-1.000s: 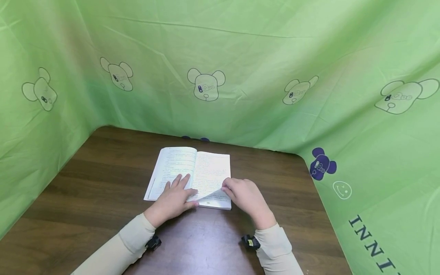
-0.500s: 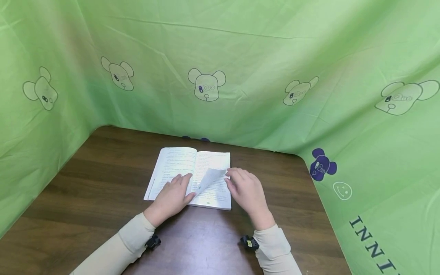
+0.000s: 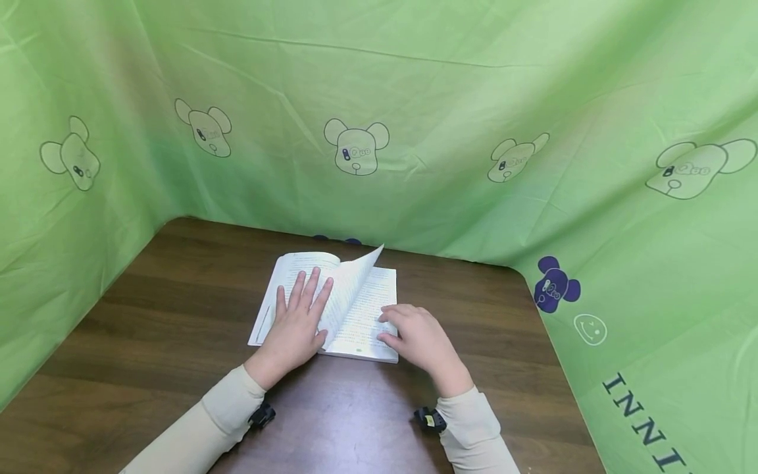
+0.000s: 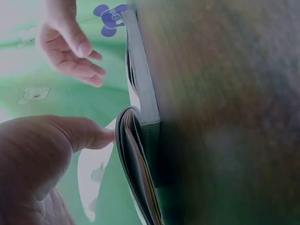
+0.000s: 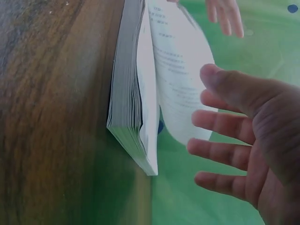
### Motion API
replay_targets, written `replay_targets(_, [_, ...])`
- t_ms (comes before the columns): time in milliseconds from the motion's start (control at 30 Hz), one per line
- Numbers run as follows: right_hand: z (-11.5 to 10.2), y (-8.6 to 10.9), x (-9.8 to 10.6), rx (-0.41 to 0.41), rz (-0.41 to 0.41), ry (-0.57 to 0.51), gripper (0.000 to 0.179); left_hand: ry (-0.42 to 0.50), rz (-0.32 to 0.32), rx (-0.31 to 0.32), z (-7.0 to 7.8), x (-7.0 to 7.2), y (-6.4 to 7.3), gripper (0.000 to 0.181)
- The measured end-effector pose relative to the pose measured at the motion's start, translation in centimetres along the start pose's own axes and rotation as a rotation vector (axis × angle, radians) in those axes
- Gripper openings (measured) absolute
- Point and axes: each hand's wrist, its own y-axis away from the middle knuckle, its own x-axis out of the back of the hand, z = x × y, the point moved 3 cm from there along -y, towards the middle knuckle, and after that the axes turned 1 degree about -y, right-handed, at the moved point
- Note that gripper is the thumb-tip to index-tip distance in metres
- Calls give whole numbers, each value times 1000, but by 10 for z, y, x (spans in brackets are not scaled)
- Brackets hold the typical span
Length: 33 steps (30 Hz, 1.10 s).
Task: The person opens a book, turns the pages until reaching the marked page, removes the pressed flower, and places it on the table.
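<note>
An open paperback book point(image 3: 370, 326) with printed text lies on the table. One loose page point(image 3: 351, 289) stands up from its middle, leaning left, its far corner free in the air. My left hand point(image 3: 296, 326) rests with spread fingers on the left-hand pages, partly hiding them. In the left wrist view its thumb point(image 4: 91, 133) is right at the curved pages by the spine. Over the right edge of the book is my right hand point(image 3: 420, 339), fingers loosely bent with nothing between them. The right wrist view shows its fingers point(image 5: 220, 126) apart, beside the raised page point(image 5: 180, 70).
The brown wooden table point(image 3: 177, 316) extends around the book on all sides. Green cloth point(image 3: 444, 85) printed with bear heads hangs behind it and along both sides. A small black device point(image 3: 430, 419) sits at the right wrist, another black device point(image 3: 262, 416) at the left.
The page has come free of my right hand and swung up and left. My right hand has dropped back toward the book's right edge. The left fingers have spread and reached farther up.
</note>
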Motion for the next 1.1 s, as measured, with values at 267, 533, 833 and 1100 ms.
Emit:
replay_targets(267, [1, 2, -5, -27, -87, -21, 38, -15, -53, -66, 1, -1, 0, 89])
replay_targets(533, [3, 6, -10, -71, -226, -51, 48, -1, -155, -75, 2, -3, 2, 68])
replay_targets(833, [1, 7, -12, -74, -313, -83, 54, 19, -232, -9, -1, -6, 4, 60])
replay_targets(1100, [1, 8, -12, -65, -333, -92, 51, 57, -318, 76, -3, -7, 5, 55])
